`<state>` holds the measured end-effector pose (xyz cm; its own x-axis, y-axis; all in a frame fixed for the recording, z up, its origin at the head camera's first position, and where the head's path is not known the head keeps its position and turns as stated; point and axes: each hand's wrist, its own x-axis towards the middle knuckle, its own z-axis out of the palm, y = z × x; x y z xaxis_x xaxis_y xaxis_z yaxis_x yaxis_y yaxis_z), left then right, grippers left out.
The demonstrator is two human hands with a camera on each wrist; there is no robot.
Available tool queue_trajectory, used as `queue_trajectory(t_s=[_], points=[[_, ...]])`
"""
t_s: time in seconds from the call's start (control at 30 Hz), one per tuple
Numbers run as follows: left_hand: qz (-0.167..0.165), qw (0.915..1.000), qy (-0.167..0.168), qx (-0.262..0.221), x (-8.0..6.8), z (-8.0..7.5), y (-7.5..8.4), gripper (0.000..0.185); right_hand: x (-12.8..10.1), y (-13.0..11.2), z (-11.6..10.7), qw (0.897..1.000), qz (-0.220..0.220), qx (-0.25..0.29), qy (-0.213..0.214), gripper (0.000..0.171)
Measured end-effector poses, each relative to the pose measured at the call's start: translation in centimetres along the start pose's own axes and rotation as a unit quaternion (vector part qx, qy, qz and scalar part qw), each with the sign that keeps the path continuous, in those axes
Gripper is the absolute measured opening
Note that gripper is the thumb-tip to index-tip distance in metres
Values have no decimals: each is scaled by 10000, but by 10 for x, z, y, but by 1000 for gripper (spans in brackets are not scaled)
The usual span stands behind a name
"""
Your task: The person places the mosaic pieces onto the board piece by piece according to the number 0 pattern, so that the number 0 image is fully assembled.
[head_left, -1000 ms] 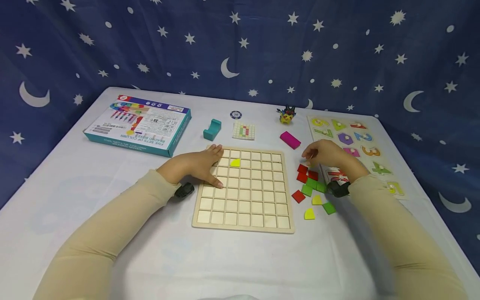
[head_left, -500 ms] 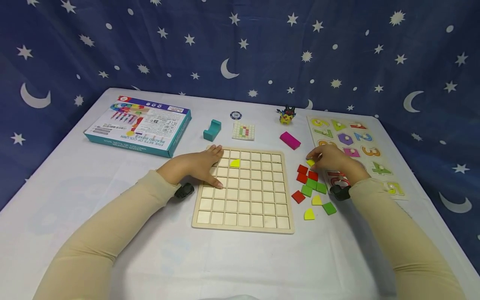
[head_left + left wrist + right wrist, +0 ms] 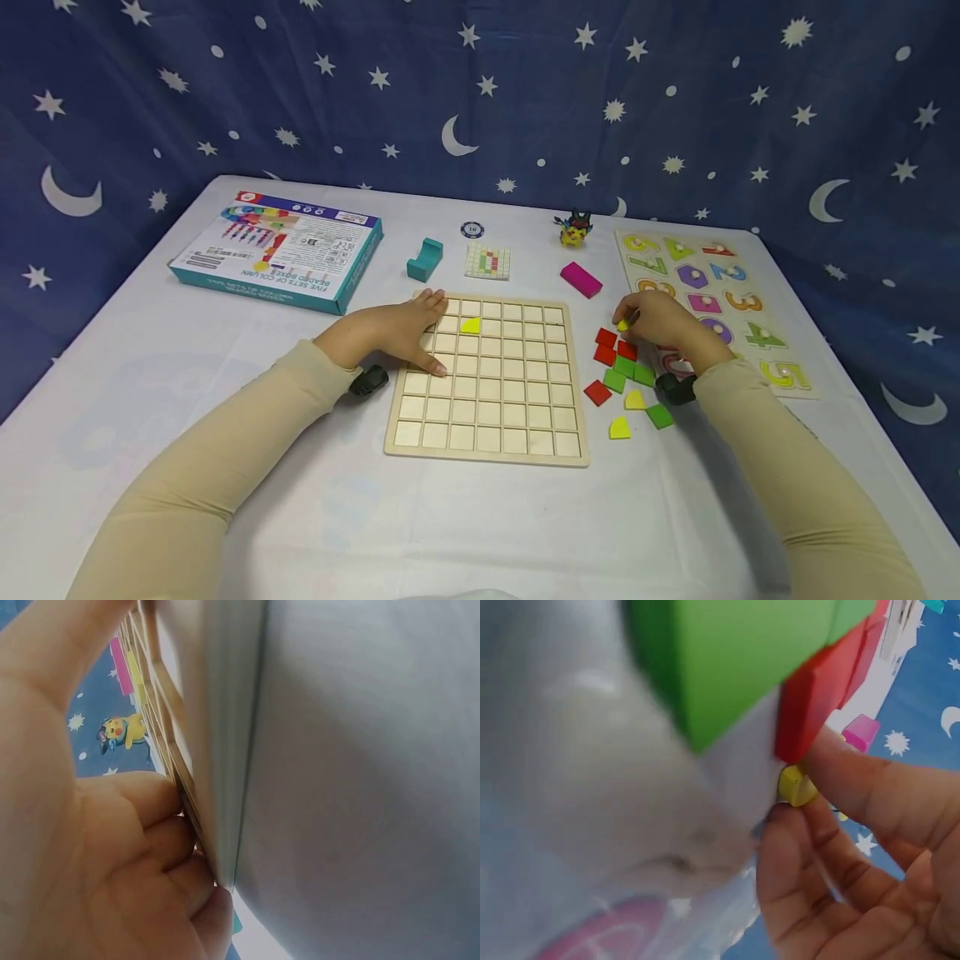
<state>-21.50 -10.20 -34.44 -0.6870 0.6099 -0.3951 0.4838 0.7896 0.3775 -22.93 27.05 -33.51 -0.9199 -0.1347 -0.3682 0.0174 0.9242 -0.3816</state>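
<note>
While my left wrist view is mostly filled by the palm and the counter's white cloth, I can only make out the edge of the wooden grid board there, with fingers pressed against it. From the head view, my left hand lies flat and relaxed on the board's near-left corner, holding nothing. One yellow tile sits in a cell of the second row, just beside that hand.

My right hand hovers over the loose tiles to the right of the board, its grip narrowed to a pinch on a small yellow piece. The right wrist view confirms it: thumb and fingertip squeeze the yellow piece, right next to a red tile and a blurred green tile that crowd the lens. That piece's shape is too hidden to tell.

Part of the number puzzle is covered by my right hand and sleeve; I can read 7, 2, 3, 4 and 5 on it. On the blue box, the upside-down print reads "FIVE SETS OF COLUMN BEADED BOXES". A round token shows what looks like "10".
</note>
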Motion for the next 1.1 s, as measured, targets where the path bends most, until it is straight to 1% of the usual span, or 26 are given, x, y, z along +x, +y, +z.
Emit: queue_trajectory(t_s=[0.17, 0.27, 0.47, 0.6, 0.73, 0.83, 0.9, 1.0, 1.1], points=[[18, 10000, -8, 5, -1, 0, 0, 115, -2, -6, -4, 9998, -104, -33, 158, 35], [25, 10000, 0, 13, 0, 0, -1, 115, -3, -13, -6, 9994, -204, -3, 276, 39], [22, 10000, 26, 34, 1, 1, -1, 115, -6, -30, -7, 9982, -243, 173, 511, 33], [25, 10000, 30, 42, 1, 1, -2, 114, -5, -39, -5, 9971, -424, 348, 528, 31], [39, 10000, 26, 36, 0, 1, -2, 114, -1, -47, -2, 9940, -746, 723, 349, 29], [45, 10000, 23, 76, 0, 0, -1, 114, 5, -55, 0, 9914, -976, 862, 144, 26], [43, 9999, 28, 106, 1, 0, -1, 113, 8, -62, 3, 9901, -1127, 838, -37, 23], [36, 9999, 32, 104, 0, 1, 0, 113, 14, -75, 7, 9893, -1291, 626, -254, 18], [30, 9999, 28, 91, 0, 0, 0, 113, 18, -87, 12, 9858, -1514, 571, -440, 16]])
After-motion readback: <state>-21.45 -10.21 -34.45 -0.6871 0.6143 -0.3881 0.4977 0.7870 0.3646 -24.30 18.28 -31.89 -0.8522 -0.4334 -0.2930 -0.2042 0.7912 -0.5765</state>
